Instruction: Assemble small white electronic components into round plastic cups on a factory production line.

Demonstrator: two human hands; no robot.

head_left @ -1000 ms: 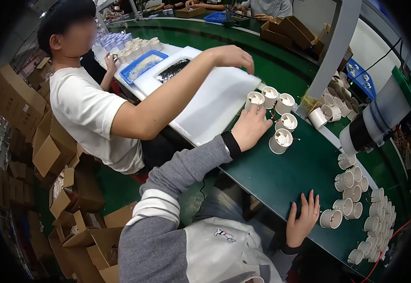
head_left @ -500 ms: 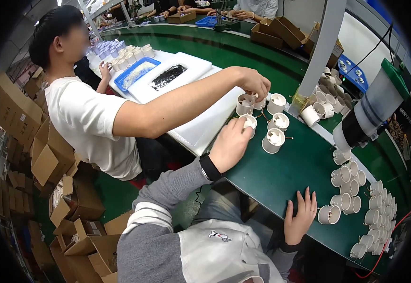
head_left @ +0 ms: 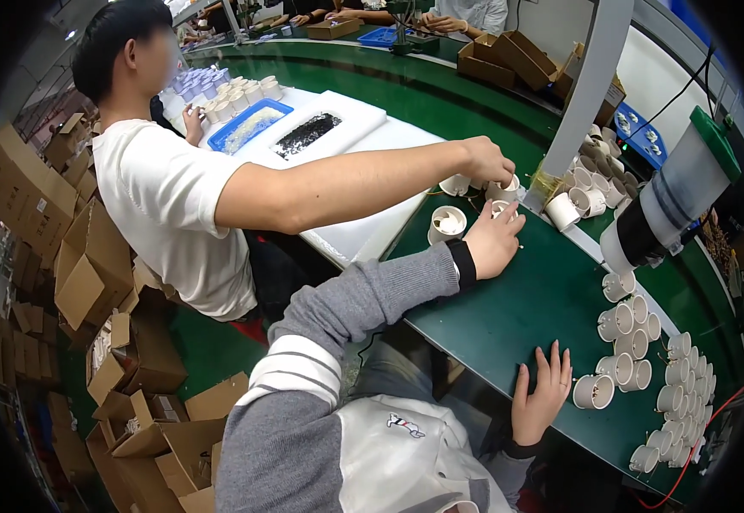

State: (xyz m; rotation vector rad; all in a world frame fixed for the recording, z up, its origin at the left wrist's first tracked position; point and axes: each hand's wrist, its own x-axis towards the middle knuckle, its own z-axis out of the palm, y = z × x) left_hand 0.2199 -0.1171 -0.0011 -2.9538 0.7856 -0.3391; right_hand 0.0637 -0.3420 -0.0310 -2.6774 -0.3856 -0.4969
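Note:
My left hand is bent over the group of white cups on the green table, its fingers curled at the rim of one white cup. That hand covers most of this cup and the spot just nearer. Left of it stands another white cup with pale pieces inside. My right hand lies flat on the green table near its front edge, fingers spread, holding nothing. A co-worker's hand reaches from the left into a far cup, just beyond my left hand.
At the right stand several white cups in rows. A clear cylinder with a green top leans over the table. Left are a white foam board, a blue tray and dark pieces. Cardboard boxes fill the left floor.
My left hand has moved right from the left cup to another cup. The co-worker's hand has also shifted right, to a farther cup. My right hand stays put.

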